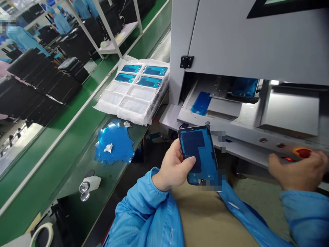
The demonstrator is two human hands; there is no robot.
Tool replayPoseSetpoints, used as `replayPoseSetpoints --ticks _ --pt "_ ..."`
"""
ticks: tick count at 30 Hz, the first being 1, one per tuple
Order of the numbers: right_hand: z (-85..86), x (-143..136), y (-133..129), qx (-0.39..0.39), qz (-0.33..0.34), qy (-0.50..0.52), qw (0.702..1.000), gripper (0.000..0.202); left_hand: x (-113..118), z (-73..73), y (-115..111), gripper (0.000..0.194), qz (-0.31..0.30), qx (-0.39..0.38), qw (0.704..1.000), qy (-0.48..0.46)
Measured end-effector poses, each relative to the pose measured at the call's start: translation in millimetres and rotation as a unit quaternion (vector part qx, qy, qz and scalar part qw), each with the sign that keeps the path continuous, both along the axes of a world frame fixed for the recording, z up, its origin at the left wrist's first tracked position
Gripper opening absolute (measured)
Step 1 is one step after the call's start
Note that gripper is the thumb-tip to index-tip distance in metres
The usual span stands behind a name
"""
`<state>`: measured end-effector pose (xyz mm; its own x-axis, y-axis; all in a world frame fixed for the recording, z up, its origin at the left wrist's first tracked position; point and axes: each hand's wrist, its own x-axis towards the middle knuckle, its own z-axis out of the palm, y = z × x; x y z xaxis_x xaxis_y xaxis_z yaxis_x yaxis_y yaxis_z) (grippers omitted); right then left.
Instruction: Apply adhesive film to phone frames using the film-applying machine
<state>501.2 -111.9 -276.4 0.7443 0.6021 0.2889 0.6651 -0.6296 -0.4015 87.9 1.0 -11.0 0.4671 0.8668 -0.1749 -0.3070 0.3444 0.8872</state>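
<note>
My left hand (174, 168) is closed around a phone screen panel (205, 157), with the thumb across its face. A dark rim frames the panel, and blue film covers its inner side. My right hand (299, 171) is at the machine's front edge, thumb apart from the fingers and nothing visible in it. Right beside it are a red emergency stop button (302, 152) with a yellow ring and a glowing red button (288, 159). Inside the machine, another blue-faced panel (244, 87) rests on a fixture, and a blue film sheet (201, 103) lies to its left.
A stack of white plastic trays (110, 103) holds several blue-faced panels. Peeled blue films (118, 144) lie piled on the green bench, near a small round metal-capped container (84, 187) and a tape roll (42, 236). The grey machine housing (231, 41) overhangs its bed. Co-workers are across the aisle.
</note>
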Motion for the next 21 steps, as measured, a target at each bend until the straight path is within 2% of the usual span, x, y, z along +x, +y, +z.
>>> replayPoseSetpoints --ticks 7,12,18,21 --pt "12.5 -11.7 -0.2 -0.007 -0.025 0.058 0.998 0.120 -0.2 -3.3 1.8 0.055 0.000 -0.003 1.000 -0.004" --pt "25.5 -14.3 -2.7 -0.046 -0.076 0.104 0.991 0.115 0.6 -8.4 4.8 0.057 -0.008 -0.002 1.000 -0.003" --pt "55.0 -34.3 -7.8 -0.097 -0.066 0.090 0.989 0.110 1.8 -23.5 8.4 0.055 -0.002 -0.007 1.000 -0.017" --pt "61.0 -37.9 -11.6 -0.106 -0.055 0.080 0.990 0.108 -1.3 -32.5 11.3 0.052 0.016 -0.015 1.000 -0.010"
